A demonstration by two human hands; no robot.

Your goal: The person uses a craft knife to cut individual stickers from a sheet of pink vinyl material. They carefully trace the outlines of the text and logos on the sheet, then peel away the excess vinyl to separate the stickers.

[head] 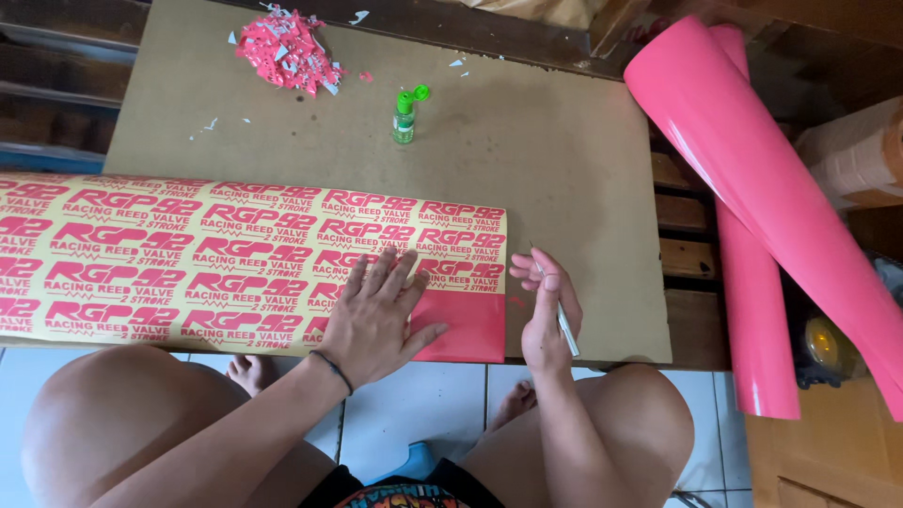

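Observation:
A long yellow sheet [141, 254] printed with rows of red sticker lettering lies across a brown board [527, 160]. Its near right corner is a plain red patch [466, 325]. My left hand [376, 315] presses flat on the sheet beside that patch, fingers spread, a dark band on the wrist. My right hand [546, 315] hovers just off the sheet's right edge, gripping a thin silver blade tool [564, 325] that points down toward me.
A heap of red sticker scraps [287, 47] lies at the board's far left. A small green bottle [405, 113] with its cap flipped open stands near the middle. Two pink vinyl rolls [752, 179] lean at the right. My knees and white floor tiles are below.

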